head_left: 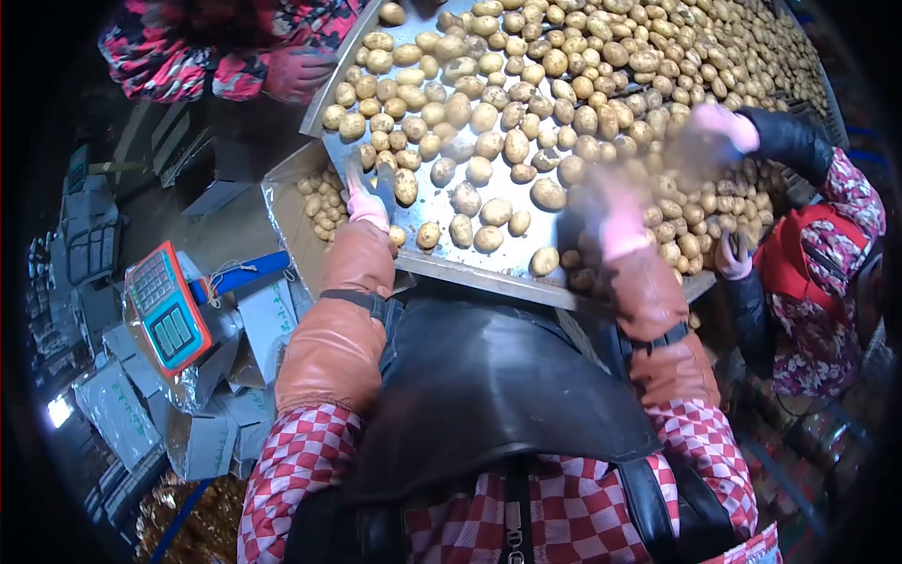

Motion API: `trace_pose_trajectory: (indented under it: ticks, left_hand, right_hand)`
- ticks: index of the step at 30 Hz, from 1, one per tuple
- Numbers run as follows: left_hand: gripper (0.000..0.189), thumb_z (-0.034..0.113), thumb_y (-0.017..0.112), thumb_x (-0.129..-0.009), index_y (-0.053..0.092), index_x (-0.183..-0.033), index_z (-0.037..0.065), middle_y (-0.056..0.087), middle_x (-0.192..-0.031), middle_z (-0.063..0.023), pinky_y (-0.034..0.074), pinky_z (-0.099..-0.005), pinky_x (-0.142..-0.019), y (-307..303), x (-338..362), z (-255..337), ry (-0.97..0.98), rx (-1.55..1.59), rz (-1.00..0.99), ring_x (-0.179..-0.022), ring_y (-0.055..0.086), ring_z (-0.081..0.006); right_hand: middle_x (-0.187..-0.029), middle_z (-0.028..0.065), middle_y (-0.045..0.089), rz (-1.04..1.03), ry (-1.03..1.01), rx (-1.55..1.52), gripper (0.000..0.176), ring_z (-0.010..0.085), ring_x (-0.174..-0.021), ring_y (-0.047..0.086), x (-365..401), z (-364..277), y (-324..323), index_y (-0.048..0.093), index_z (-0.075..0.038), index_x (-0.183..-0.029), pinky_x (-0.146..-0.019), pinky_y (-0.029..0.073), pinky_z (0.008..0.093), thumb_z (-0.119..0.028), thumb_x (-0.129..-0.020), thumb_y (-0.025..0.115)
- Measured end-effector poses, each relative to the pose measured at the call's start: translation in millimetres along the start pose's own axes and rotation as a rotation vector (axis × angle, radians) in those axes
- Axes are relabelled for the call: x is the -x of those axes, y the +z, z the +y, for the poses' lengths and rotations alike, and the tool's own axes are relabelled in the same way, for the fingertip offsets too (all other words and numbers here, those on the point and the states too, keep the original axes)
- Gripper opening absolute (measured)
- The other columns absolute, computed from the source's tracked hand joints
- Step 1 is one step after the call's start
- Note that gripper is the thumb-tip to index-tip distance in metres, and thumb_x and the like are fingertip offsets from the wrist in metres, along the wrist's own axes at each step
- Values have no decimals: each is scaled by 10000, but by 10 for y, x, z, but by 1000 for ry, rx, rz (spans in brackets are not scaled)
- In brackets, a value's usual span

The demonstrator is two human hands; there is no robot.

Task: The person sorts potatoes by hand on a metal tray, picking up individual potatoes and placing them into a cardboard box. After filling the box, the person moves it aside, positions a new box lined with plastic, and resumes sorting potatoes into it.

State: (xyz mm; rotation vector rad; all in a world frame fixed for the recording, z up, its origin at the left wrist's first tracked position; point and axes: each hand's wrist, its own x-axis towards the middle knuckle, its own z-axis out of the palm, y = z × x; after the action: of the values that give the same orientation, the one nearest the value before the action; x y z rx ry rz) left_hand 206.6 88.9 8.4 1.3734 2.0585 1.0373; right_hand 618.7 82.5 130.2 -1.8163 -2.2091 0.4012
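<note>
Many potatoes (479, 169) lie spread over a metal sorting table (423, 188) in front of me. My left hand (369, 197), in a pink and grey glove, is at the table's left edge, beside a cardboard box (289, 221) with small potatoes in it. Its fingers look stretched and apart, close to a few potatoes; part of the palm side is hidden. Over the right part of the table is my right hand (613, 211), in a pink glove and smeared by motion. Whether it has a potato in it does not show.
A co-worker's two gloved hands (722, 132) are at the right side of the table. Another person's gloved hand (299, 73) is at upper left. An orange-framed scale display (169, 305) on a blue post stands left, near cardboard boxes (211, 437).
</note>
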Motion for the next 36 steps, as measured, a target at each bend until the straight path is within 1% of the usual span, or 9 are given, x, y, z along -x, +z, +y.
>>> trace_pose_trajectory:
  ticks: [2, 6, 8, 10, 14, 26, 30, 32, 36]
  left_hand:
    - [639, 257, 659, -923, 365, -1451, 49, 510, -1391, -196, 390, -404, -1048, 36, -10, -115, -96, 79, -14, -1252, 509, -319]
    - [670, 311, 682, -898, 401, -1433, 21, 493, -1401, -223, 382, -434, -1073, -73, 166, 295, 87, -108, 26, -1275, 491, -374]
    - [687, 304, 703, -873, 415, -1426, 15, 455, -1430, -234, 372, -440, -1089, -53, 164, 238, 106, -84, 7, -1293, 465, -399]
    - [747, 345, 711, -851, 374, -1476, 115, 342, -1530, -177, 337, -427, -1132, -28, 205, 182, 107, -165, 27, -1374, 362, -394]
    - [770, 353, 723, -836, 370, -1482, 128, 330, -1537, -163, 336, -440, -1132, 15, 223, 161, 107, -158, 58, -1372, 360, -394]
    - [724, 280, 701, -860, 361, -1481, 133, 331, -1534, -152, 324, -458, -1127, -73, 251, 359, 44, -121, 48, -1367, 346, -397]
    - [693, 236, 712, -857, 398, -1461, 108, 340, -1532, -162, 358, -422, -1118, -30, 254, 328, -66, -14, 4, -1368, 371, -379]
    - [684, 221, 708, -859, 401, -1461, 111, 345, -1530, -155, 368, -421, -1110, -32, 267, 325, -17, -56, 33, -1357, 387, -371]
    - [742, 195, 692, -807, 372, -1470, 97, 289, -1561, -87, 330, -391, -1143, 17, 216, 89, -72, -104, -97, -1395, 352, -342]
  right_hand:
    - [-1412, 194, 483, -95, 251, 350, 600, 396, -1280, 459, -139, -264, -84, 483, -116, -1397, -1057, 402, 487, -271, -855, 688]
    - [-1458, 165, 439, -289, 1, 101, 461, 403, -1312, 428, 352, -385, 164, 581, -150, -1292, -1057, 414, 466, -266, -853, 660]
    - [-1320, 141, 576, -371, -61, -54, 316, 355, -1233, 522, 626, -424, 134, 674, -169, -1162, -1003, 458, 439, -257, -858, 664]
    - [-985, 127, 705, -253, 413, -532, 261, 356, -938, 667, 318, -485, 188, 695, -117, -1135, -832, 531, 406, -204, -892, 654]
    - [-1148, 127, 659, 24, -7, -65, 345, 321, -1111, 601, -702, -451, 84, 661, -147, -1172, -933, 494, 417, -201, -831, 679]
    - [-1293, 183, 561, -434, 381, 336, 467, 386, -1208, 531, -1269, -539, 397, 582, -122, -1232, -1019, 447, 457, -290, -806, 673]
    - [-987, 136, 673, -146, 556, -483, 462, 257, -939, 651, -925, -228, 642, 588, -93, -1201, -833, 535, 364, -260, -803, 754]
    - [-908, 69, 659, -409, 637, -1145, 373, 167, -801, 623, -885, -927, 392, 607, -65, -1158, -705, 518, 295, -229, -848, 734]
    - [-996, 98, 686, -680, 380, -1247, 487, 201, -881, 653, -1039, -2115, 448, 599, -38, -1244, -770, 535, 337, -376, -900, 668]
